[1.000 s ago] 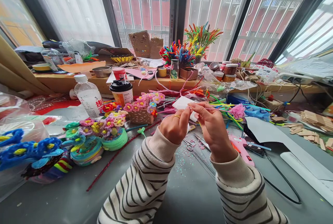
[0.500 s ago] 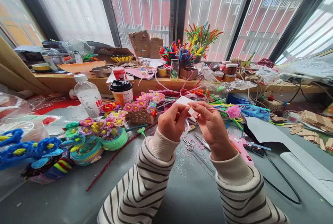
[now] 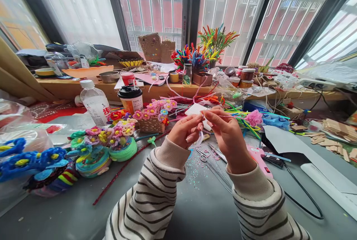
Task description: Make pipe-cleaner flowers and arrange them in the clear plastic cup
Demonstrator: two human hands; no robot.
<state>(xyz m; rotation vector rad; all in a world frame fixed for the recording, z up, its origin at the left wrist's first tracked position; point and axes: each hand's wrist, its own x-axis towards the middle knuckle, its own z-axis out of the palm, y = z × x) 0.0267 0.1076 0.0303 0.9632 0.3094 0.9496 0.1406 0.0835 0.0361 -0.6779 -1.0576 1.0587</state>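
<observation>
In the head view, my left hand [image 3: 185,130] and my right hand [image 3: 224,128] meet fingertip to fingertip above the table. Both pinch a very thin stem, mostly hidden by the fingers. It seems to run right, behind my right hand, to a fluffy pink flower [image 3: 253,118]. Behind the fingers lies a white card [image 3: 195,109]. A clear ring-shaped roll [image 3: 199,140] shows just under my left fingers. On the table below lie scissors [image 3: 203,157] and thin metal rods [image 3: 219,175], with glitter scattered beside them.
To the left stand pipe-cleaner flower pots [image 3: 122,150], a water bottle [image 3: 95,102] and a lidded cup [image 3: 130,98]. A pink glue gun [image 3: 259,158] with a black cable [image 3: 309,199] is on the right. Wooden sticks [image 3: 329,143] lie farther right. A cluttered shelf [image 3: 156,90] runs along the back.
My left fingers have loosened from a tight curl and moved slightly, their tips still meeting my right hand's. The pink flower has shifted a little to the right.
</observation>
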